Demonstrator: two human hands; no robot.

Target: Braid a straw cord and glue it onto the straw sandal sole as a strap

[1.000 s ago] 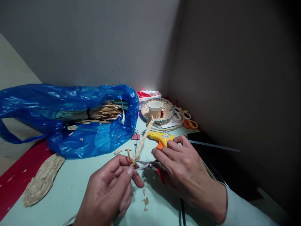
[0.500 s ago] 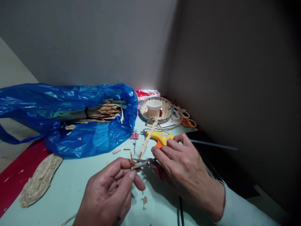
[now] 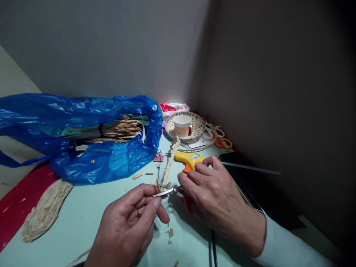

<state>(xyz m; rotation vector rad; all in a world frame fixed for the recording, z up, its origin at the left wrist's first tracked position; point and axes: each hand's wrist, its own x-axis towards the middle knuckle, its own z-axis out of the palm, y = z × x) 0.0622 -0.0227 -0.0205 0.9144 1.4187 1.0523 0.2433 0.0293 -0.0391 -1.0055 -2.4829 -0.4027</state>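
"What did the grip have?"

"The left hand (image 3: 126,218) had thumb and forefinger pinched nearly together on the near end of one straw braid (image 3: 170,163). The right hand (image 3: 219,196) was curled round the red handles of one pair of scissors (image 3: 175,190), whose blades stood slightly apart at that same end."

"Which way did the braid point?"

"Its long axis ran away from the left fingertips, leaning a little right, far tip toward the basket (image 3: 198,129). I couldn't tell whether they touched."

"And around it?"

"One yellow glue gun (image 3: 189,158) just beyond the right fingers, one pink clip (image 3: 158,158) left of the braid, two longer scraps (image 3: 137,176) beyond the left hand. Farther out, one cup (image 3: 182,128) sat in the basket; one blue bag (image 3: 107,163) lay left of the pinch."

"Any change from a second earlier?"

"The blades had been spread wider then; now one crossed the braid's end."
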